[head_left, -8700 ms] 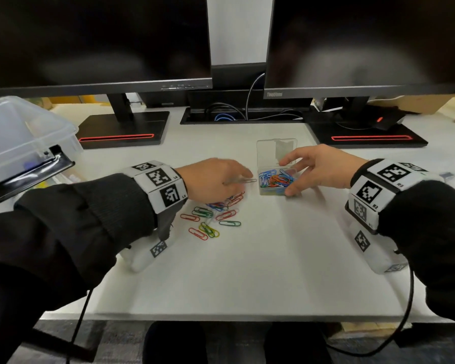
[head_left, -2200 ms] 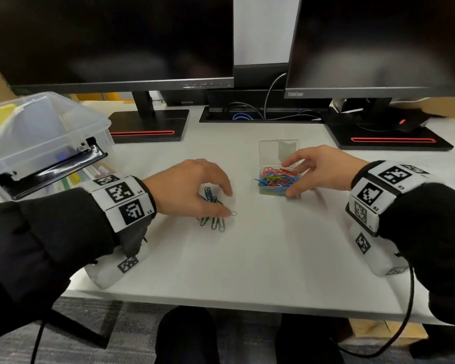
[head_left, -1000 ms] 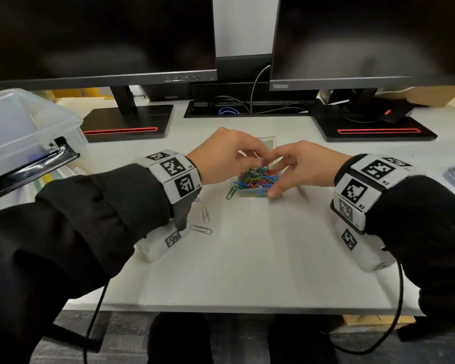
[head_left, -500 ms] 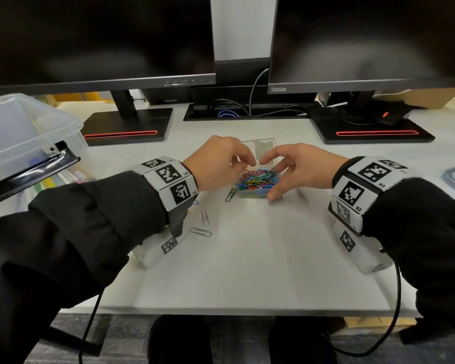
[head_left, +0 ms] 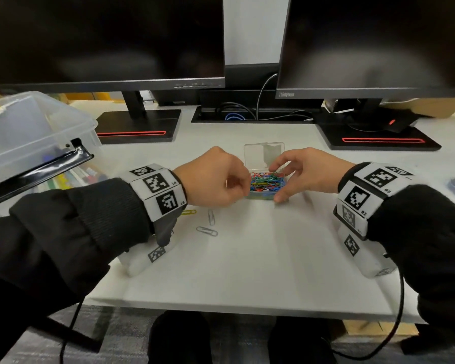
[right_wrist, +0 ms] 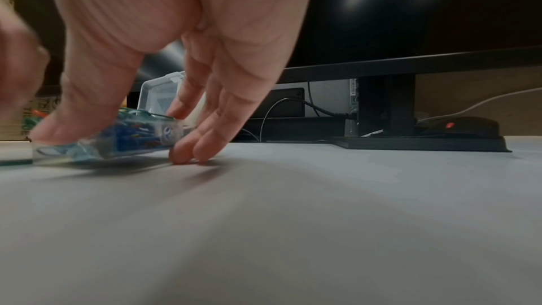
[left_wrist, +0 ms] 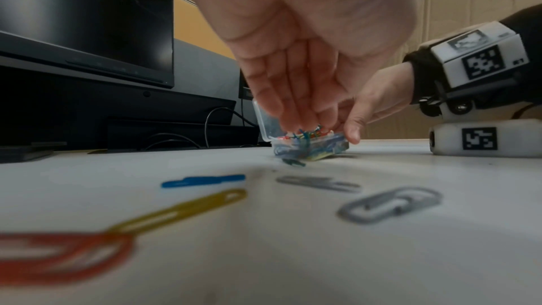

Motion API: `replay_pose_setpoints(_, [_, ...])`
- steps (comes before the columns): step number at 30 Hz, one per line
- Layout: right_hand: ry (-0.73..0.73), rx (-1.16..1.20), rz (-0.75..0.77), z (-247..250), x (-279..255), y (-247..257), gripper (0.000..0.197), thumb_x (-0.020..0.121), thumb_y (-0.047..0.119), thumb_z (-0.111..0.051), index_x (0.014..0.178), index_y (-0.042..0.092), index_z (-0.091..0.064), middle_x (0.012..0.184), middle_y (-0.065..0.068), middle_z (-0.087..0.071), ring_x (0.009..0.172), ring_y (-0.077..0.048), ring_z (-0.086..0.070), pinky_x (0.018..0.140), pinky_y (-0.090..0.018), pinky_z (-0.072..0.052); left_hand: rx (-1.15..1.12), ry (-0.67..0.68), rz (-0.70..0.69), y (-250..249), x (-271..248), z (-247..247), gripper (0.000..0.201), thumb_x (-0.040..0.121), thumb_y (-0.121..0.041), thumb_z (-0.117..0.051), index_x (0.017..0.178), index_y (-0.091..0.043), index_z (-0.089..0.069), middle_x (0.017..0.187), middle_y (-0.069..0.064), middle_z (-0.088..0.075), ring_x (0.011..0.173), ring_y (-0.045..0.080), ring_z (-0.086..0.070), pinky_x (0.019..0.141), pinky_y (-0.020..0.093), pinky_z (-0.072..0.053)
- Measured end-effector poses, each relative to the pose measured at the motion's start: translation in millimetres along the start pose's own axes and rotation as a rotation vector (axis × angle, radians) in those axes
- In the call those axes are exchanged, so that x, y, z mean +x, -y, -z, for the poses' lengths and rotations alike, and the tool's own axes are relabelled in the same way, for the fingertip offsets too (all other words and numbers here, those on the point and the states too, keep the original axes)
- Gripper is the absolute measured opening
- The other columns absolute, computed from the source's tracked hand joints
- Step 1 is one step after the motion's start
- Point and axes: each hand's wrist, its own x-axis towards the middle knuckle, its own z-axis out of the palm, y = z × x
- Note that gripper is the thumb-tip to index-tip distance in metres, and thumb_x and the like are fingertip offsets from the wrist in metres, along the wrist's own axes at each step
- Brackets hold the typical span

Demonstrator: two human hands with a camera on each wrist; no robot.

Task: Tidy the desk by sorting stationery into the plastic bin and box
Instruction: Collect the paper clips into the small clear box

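Note:
A small clear box (head_left: 265, 191) heaped with coloured paper clips sits mid-desk, its lid (head_left: 264, 155) standing up behind. My right hand (head_left: 277, 182) holds the box, thumb at its near right corner and forefinger above the far edge; the right wrist view shows that box (right_wrist: 140, 133) between the thumb and the fingers. At the box's left edge my left hand (head_left: 243, 183) bunches its fingertips on clips in the heap. Loose clips lie behind it: a yellow one (head_left: 188, 212), two silver ones (head_left: 207, 231), plus a blue clip (left_wrist: 202, 181) and a red clip (left_wrist: 58, 256).
A large clear plastic bin (head_left: 37, 135) with a black clasp stands at the left edge, with pens (head_left: 87, 173) beside it. Two monitors on black stands (head_left: 137, 126) line the back. Bare desk stretches in front of the box toward the near edge.
Over the last seconds the scattered clips went from the desk into the box. In the last half second my left hand slid down to the box's left edge; the right hand kept its hold.

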Motion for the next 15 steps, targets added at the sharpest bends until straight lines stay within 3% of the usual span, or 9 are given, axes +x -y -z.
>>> replay_pose_setpoints(2, [-0.002, -0.002, -0.005, 0, -1, 1, 0.053, 0.058, 0.025, -0.087, 0.103, 0.030, -0.058, 0.112, -0.003, -0.063, 0.084, -0.017, -0.060, 0.091, -0.033, -0.047, 0.042, 0.113, 0.033, 5, -7, 0, 0.025, 0.083, -0.018, -0.054, 0.100, -0.018, -0.073, 0.104, -0.002, -0.071, 0.081, 0.006, -0.060, 0.075, -0.004, -0.034])
replay_pose_setpoints(4, [-0.007, -0.011, -0.014, 0, -3, 1, 0.053, 0.059, 0.026, -0.086, 0.104, 0.030, -0.059, 0.112, -0.003, -0.063, 0.086, -0.016, -0.059, 0.091, -0.032, -0.046, 0.067, 0.211, 0.064, 10, -14, 2, 0.027, 0.089, -0.015, -0.054, 0.110, -0.019, -0.069, 0.118, -0.005, -0.066, 0.104, 0.009, -0.060, 0.093, 0.008, -0.036])
replay_pose_setpoints(6, [-0.005, -0.015, -0.014, -1, -5, 1, 0.053, 0.059, 0.027, -0.086, 0.105, 0.030, -0.058, 0.112, -0.002, -0.063, 0.084, -0.014, -0.058, 0.091, -0.031, -0.046, 0.067, 0.237, 0.122, 18, -25, 8, 0.026, 0.088, -0.013, -0.054, 0.107, -0.019, -0.070, 0.116, -0.005, -0.066, 0.105, 0.008, -0.060, 0.097, 0.015, -0.040])
replay_pose_setpoints(9, [-0.002, -0.019, -0.013, -2, -8, 2, 0.054, 0.060, 0.026, -0.086, 0.106, 0.030, -0.058, 0.111, -0.002, -0.062, 0.084, -0.013, -0.057, 0.090, -0.030, -0.045, 0.030, 0.178, 0.229, 31, -45, 18, 0.023, 0.087, -0.012, -0.057, 0.101, -0.022, -0.072, 0.107, -0.007, -0.068, 0.090, 0.002, -0.059, 0.082, 0.007, -0.044])
replay_pose_setpoints(12, [-0.004, -0.013, -0.016, -2, -10, 3, 0.053, 0.060, 0.025, -0.086, 0.105, 0.029, -0.059, 0.112, -0.004, -0.062, 0.087, -0.016, -0.059, 0.091, -0.030, -0.045, -0.005, 0.106, 0.309, 38, -59, 22, 0.026, 0.086, -0.031, -0.061, 0.112, -0.033, -0.063, 0.118, -0.012, -0.060, 0.100, 0.001, -0.054, 0.086, 0.013, -0.045])
replay_pose_setpoints(15, [0.000, -0.005, -0.019, -3, -12, 4, 0.053, 0.059, 0.024, -0.086, 0.103, 0.030, -0.058, 0.112, -0.003, -0.062, 0.086, -0.016, -0.059, 0.092, -0.032, -0.046, 0.031, 0.253, 0.414, 38, -66, 22, 0.059, 0.073, -0.055, -0.066, 0.128, -0.037, -0.050, 0.131, -0.014, -0.045, 0.119, 0.004, -0.042, 0.101, 0.020, -0.032])
